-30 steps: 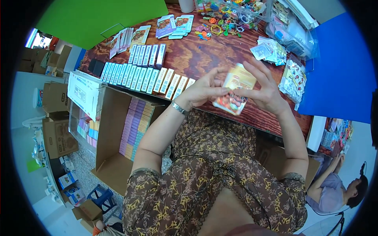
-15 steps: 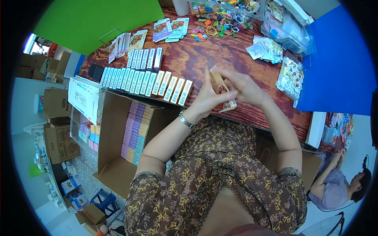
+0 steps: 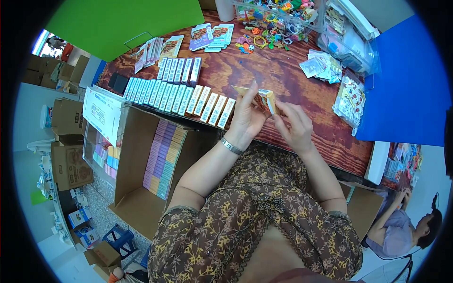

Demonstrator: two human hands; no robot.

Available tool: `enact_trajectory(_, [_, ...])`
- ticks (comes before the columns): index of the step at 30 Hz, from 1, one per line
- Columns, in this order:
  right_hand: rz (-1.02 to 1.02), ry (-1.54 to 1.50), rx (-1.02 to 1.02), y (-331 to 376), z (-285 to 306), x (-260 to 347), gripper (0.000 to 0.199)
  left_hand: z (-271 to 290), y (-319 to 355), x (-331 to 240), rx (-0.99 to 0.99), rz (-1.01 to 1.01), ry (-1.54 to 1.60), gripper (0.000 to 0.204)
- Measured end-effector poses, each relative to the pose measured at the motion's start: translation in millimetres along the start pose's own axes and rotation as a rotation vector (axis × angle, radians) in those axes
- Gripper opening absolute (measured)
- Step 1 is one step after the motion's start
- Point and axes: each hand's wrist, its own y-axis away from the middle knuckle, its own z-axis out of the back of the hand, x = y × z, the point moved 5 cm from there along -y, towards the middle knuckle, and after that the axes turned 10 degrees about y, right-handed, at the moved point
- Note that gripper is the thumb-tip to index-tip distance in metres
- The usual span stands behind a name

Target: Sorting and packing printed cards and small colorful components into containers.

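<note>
A small orange-and-yellow cardboard box [image 3: 267, 98] is held above the table's near edge, with a flap sticking out at its left end. My left hand [image 3: 251, 118] is closed around it, thumb up along the near side. At the box's right end, the thumb and fingers of my right hand [image 3: 296, 123] pinch its edge. To the left of my left hand stands a row of narrow boxes, with orange-edged ones [image 3: 213, 108] nearest and teal-edged ones [image 3: 163, 96] farther left. Several purple-edged boxes [image 3: 181, 70] stand behind them.
Flat printed cards [image 3: 202, 37] lie at the back. Small colourful trinkets [image 3: 264, 40] lie before a clear bin [image 3: 278, 19]. Card piles [image 3: 321, 65] and a bagged stack [image 3: 350, 99] are at right. An open carton [image 3: 134, 188] of packed boxes stands below left. A co-worker [image 3: 401, 231] sits at right.
The small box has turned, its right end now tilted up toward my right hand. My right hand has moved from over the box to its right end. The view has shifted slightly.
</note>
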Motion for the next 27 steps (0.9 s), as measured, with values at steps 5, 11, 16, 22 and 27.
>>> enact_trajectory(5, [0.073, 0.115, -0.028, 0.7, 0.0, 6.6, 0.039, 5.5, -1.5, -0.4, 0.017, 0.012, 0.016, 0.031])
enact_trajectory(11, [0.086, 0.131, -0.054, -0.8, 1.3, 10.4, 0.037, 2.6, 1.4, 0.9, 0.032, -0.032, -0.002, 0.035])
enact_trajectory(16, [-0.022, 0.114, -0.099, -2.1, 3.9, 11.9, 0.037, 5.2, 2.9, 6.6, 0.048, -0.041, 0.035, 0.038])
enact_trajectory(22, [-0.126, 0.131, -0.103, 2.4, 0.6, 13.2, 0.030, 5.4, 2.8, 11.6, 0.047, -0.094, 0.118, 0.040])
enact_trajectory(27, [-0.105, 0.120, -0.139, 0.9, -1.1, 15.7, 0.030, 10.8, 0.7, 11.0, 0.056, -0.147, 0.143, 0.039])
